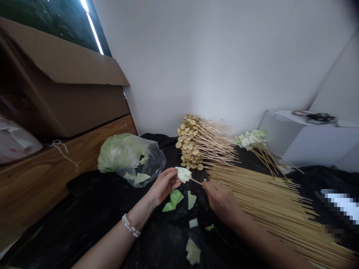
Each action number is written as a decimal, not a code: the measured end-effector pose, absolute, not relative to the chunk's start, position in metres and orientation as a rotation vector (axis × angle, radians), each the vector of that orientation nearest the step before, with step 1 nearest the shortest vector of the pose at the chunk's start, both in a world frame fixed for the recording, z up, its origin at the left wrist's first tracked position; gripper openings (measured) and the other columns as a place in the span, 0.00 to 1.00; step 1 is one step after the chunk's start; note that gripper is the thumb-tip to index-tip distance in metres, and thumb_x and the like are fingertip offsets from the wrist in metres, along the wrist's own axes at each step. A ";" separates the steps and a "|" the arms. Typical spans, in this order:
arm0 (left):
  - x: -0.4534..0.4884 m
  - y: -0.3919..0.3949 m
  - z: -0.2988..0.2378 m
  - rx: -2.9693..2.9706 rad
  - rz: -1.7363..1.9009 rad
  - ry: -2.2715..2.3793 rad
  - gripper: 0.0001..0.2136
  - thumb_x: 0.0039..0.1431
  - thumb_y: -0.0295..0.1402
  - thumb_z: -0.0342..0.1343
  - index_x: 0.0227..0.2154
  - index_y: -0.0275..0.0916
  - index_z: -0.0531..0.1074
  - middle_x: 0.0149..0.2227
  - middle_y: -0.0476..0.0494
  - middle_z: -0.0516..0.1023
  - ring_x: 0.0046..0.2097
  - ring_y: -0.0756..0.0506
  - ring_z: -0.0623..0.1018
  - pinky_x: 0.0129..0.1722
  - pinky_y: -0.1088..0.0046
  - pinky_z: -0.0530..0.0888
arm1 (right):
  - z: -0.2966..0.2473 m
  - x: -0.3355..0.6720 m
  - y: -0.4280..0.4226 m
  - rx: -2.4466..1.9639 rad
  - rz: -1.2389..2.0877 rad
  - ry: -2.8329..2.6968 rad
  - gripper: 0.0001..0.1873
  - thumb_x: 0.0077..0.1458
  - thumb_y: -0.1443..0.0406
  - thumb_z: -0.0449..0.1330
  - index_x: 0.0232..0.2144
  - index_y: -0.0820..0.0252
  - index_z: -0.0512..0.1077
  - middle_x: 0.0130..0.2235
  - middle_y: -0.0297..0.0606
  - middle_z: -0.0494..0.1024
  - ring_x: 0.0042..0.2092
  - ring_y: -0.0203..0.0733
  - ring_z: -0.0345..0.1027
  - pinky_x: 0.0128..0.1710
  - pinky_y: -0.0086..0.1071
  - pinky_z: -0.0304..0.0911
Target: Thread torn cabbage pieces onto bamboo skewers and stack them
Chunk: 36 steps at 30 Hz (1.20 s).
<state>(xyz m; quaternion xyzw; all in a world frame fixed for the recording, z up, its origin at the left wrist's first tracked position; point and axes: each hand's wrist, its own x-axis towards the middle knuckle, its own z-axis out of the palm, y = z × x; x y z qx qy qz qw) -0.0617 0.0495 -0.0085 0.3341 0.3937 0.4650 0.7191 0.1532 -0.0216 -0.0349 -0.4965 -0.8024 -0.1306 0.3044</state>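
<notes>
Left hand (166, 182): pinches cabbage pieces (184, 174), which sit between both hands at the skewer's far end.
Right hand (220, 198): closed on bamboo skewer (196, 181).
Cabbage: probably light, crisp, easily torn; best held by flat faces.
Skewer: likely stiff; grip bare shaft.
Around: cabbage scraps (173, 200) nearer than left hand; bare skewers (260, 198) beside right, perhaps crowding it; potato-slice skewers (189, 138) beyond both.

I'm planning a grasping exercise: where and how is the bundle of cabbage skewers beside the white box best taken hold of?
Probably by the bare sticks, close to the cabbage pieces, from the near right side: the sticks fan out toward the person and right, while the pieces crowd the far left end.
</notes>
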 end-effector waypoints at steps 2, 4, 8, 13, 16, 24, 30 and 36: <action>-0.062 0.050 -0.009 0.731 1.044 0.873 0.03 0.56 0.25 0.60 0.30 0.35 0.70 0.27 0.46 0.77 0.25 0.53 0.77 0.28 0.79 0.75 | -0.035 0.153 -0.022 -1.304 -0.356 -2.125 0.14 0.64 0.70 0.46 0.36 0.61 0.72 0.29 0.36 0.72 0.28 0.37 0.62 0.28 0.31 0.47; -0.061 0.050 -0.011 0.696 1.036 0.874 0.04 0.56 0.24 0.59 0.30 0.35 0.70 0.27 0.47 0.77 0.25 0.53 0.77 0.29 0.80 0.75 | -0.035 0.153 -0.022 -1.290 -0.359 -2.129 0.14 0.64 0.70 0.46 0.37 0.61 0.72 0.29 0.36 0.72 0.28 0.37 0.62 0.28 0.31 0.47; -0.058 0.047 -0.014 0.675 1.014 0.878 0.04 0.55 0.24 0.60 0.31 0.36 0.70 0.28 0.47 0.78 0.26 0.53 0.76 0.29 0.80 0.75 | -0.036 0.152 -0.022 -1.300 -0.352 -2.150 0.13 0.64 0.70 0.46 0.37 0.61 0.72 0.29 0.36 0.73 0.28 0.37 0.62 0.27 0.32 0.48; -0.053 0.041 -0.012 0.682 0.982 0.864 0.03 0.54 0.23 0.60 0.32 0.35 0.72 0.29 0.46 0.78 0.27 0.53 0.77 0.30 0.79 0.75 | -0.037 0.149 -0.023 -1.361 -0.337 -2.149 0.13 0.63 0.70 0.47 0.34 0.59 0.71 0.28 0.35 0.72 0.27 0.36 0.63 0.27 0.32 0.47; -0.053 0.039 -0.008 0.704 0.980 0.838 0.05 0.51 0.22 0.62 0.31 0.34 0.74 0.31 0.44 0.79 0.29 0.52 0.78 0.32 0.79 0.75 | -0.037 0.149 -0.023 -1.356 -0.353 -2.144 0.12 0.63 0.70 0.47 0.34 0.59 0.71 0.28 0.35 0.72 0.27 0.35 0.62 0.27 0.31 0.48; -0.056 0.040 -0.011 0.730 0.941 0.820 0.06 0.48 0.22 0.66 0.29 0.31 0.76 0.30 0.43 0.80 0.27 0.54 0.77 0.32 0.81 0.75 | -0.038 0.150 -0.023 -1.288 -0.359 -2.167 0.12 0.62 0.71 0.47 0.37 0.60 0.71 0.29 0.35 0.73 0.29 0.36 0.63 0.28 0.30 0.49; -0.057 0.041 -0.013 0.734 0.915 0.855 0.06 0.48 0.22 0.66 0.31 0.31 0.77 0.29 0.42 0.80 0.26 0.53 0.77 0.31 0.81 0.76 | -0.040 0.149 -0.024 -1.295 -0.337 -2.178 0.12 0.62 0.72 0.47 0.36 0.60 0.71 0.29 0.36 0.72 0.29 0.37 0.64 0.29 0.30 0.51; -0.058 0.042 -0.011 0.760 0.901 0.880 0.05 0.48 0.22 0.67 0.30 0.29 0.78 0.28 0.40 0.80 0.27 0.51 0.78 0.31 0.80 0.76 | -0.040 0.148 -0.024 -1.281 -0.410 -2.175 0.12 0.60 0.74 0.48 0.36 0.61 0.71 0.29 0.36 0.72 0.28 0.37 0.63 0.28 0.32 0.50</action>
